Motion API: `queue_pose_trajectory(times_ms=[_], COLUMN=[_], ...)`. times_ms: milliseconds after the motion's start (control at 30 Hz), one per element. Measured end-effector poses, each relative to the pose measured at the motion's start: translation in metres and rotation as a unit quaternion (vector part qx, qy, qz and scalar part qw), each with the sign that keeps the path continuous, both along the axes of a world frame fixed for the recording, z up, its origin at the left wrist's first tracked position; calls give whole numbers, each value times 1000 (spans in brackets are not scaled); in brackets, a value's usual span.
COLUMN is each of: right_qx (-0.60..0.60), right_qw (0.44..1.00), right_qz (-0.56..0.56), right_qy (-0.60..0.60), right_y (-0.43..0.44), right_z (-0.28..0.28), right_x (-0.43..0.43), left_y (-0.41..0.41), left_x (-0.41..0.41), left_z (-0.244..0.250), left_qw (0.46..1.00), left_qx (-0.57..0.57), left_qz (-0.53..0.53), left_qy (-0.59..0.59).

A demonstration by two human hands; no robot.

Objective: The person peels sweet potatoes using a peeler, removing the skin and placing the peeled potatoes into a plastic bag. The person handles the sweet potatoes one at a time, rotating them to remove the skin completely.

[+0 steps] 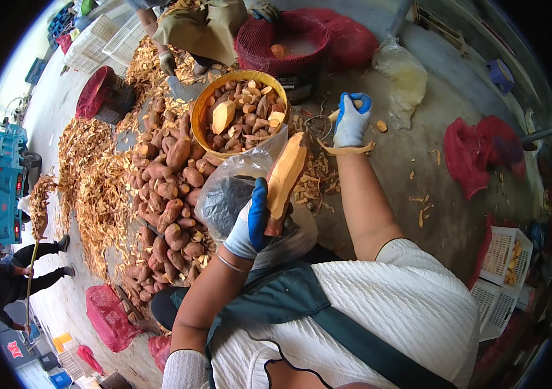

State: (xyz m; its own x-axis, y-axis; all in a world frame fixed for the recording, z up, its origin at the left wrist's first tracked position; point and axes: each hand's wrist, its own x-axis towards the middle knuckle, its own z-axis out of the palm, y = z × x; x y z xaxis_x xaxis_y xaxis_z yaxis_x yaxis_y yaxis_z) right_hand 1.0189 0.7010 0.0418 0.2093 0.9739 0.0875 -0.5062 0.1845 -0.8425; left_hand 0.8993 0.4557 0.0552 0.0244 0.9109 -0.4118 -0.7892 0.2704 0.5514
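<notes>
In a blue-and-white work glove, my left hand (pixel 251 221) holds a large, partly peeled sweet potato (pixel 285 175) upright, its pale flesh bare on the near face. My right hand (pixel 352 119), gloved alike, is closed round a light-coloured handle ahead and to the right; the tool's other end cannot be made out clearly. A strip of peel (pixel 346 150) lies across that wrist. Left of my hands spreads a heap of unpeeled sweet potatoes (pixel 171 214). Beyond my left hand stands a yellow bucket (pixel 198 124) of sweet potato pieces. Clear plastic (pixel 222 204) covers my knee.
Piles of peelings (pixel 96 209) lie at the left. A co-worker's gloved hand (pixel 167 63) holds a blade at the top, near a red-netted tub (pixel 324 46). Another person (pixel 11 279) handles a long pole at far left. Red mesh sacks (pixel 468 150) and white crates (pixel 497 257) stand right.
</notes>
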Motion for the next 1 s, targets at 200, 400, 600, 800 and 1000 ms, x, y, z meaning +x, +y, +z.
queue_pose_trajectory(times_ms=[200, 400, 600, 800, 1000], right_qx=[23, -61, -21, -31, -25], right_qw=[999, 964, 998, 994, 995], right_qz=[10, 258, -52, 89, 61], right_qy=[31, 17, 27, 58, 76], right_y=[-11, -78, 12, 9, 9], right_z=[13, 11, 1, -2, 9], right_x=[20, -5, 14, 10, 11], left_y=[1, 9, -7, -1, -10], left_x=[-8, -1, 2, -5, -7], left_z=[-1, 2, 23, 28, 29], left_qw=[997, 914, 983, 946, 968], left_qx=[-32, 52, 9, 56, 37], left_qz=[14, 24, -36, -44, -33], left_qy=[-68, 401, 180, 316, 245])
